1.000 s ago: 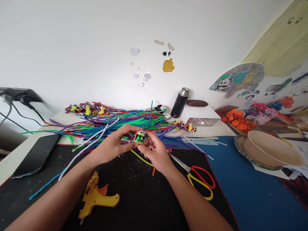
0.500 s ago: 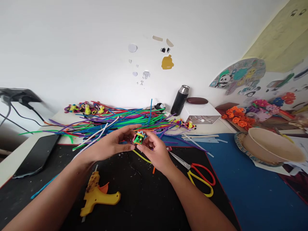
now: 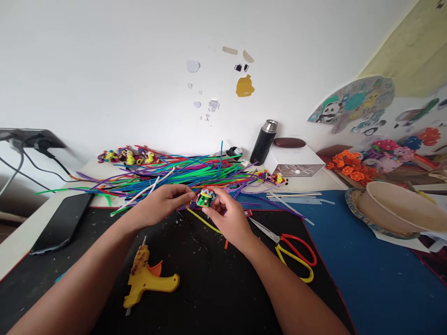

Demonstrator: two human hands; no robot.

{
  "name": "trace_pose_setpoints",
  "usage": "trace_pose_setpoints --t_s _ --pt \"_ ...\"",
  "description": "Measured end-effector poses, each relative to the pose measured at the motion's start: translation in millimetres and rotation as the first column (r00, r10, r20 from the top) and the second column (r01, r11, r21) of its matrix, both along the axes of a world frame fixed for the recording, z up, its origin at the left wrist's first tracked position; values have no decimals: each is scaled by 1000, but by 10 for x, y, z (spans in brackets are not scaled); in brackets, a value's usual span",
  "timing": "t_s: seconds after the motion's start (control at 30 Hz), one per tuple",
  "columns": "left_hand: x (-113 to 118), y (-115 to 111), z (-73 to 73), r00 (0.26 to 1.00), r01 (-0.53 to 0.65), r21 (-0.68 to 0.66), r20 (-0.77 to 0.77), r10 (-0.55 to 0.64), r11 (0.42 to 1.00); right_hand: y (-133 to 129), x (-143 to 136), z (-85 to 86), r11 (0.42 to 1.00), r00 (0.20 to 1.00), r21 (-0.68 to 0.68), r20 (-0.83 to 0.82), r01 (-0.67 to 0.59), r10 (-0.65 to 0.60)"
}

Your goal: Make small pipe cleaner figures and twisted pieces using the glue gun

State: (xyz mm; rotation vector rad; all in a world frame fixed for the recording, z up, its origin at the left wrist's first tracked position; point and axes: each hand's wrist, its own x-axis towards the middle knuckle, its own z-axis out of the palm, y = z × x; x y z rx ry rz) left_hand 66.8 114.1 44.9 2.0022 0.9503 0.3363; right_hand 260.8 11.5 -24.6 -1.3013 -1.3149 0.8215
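Note:
A small figure (image 3: 204, 198) in green, yellow and light blue, made of fuzzy stems, is held above the black mat. My right hand (image 3: 228, 214) grips it from the right between thumb and fingers. On its left side, my left hand (image 3: 167, 202) pinches a small pink part at the figure's edge with thumb and index finger. Behind both hands lies a wide heap of coloured fuzzy stems (image 3: 195, 172). A yellow glue gun (image 3: 150, 281) rests on the mat below my left hand. Scissors (image 3: 289, 251) with red and yellow handles lie right of my right hand.
A black phone (image 3: 63, 223) lies at the left. Behind stand a black thermos (image 3: 264, 143) and a white box (image 3: 296, 163). A cream bowl (image 3: 401, 209) is on the right. Small finished figures (image 3: 131, 156) sit by the wall.
My left hand has drawn slightly left, its fingertips now at the figure's edge instead of around it. The whole view has shifted a little.

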Motion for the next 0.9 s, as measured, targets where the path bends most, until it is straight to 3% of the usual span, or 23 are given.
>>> trace_pose_setpoints --t_s 0.6,0.9 --pt "28 -16 33 994 49 40 -103 -45 998 -3 -12 -45 999 984 -27 176 29 -23" --pt "-2 19 -74 993 58 73 -104 -50 996 5 -18 -79 1000 979 -23 202 20 -15"
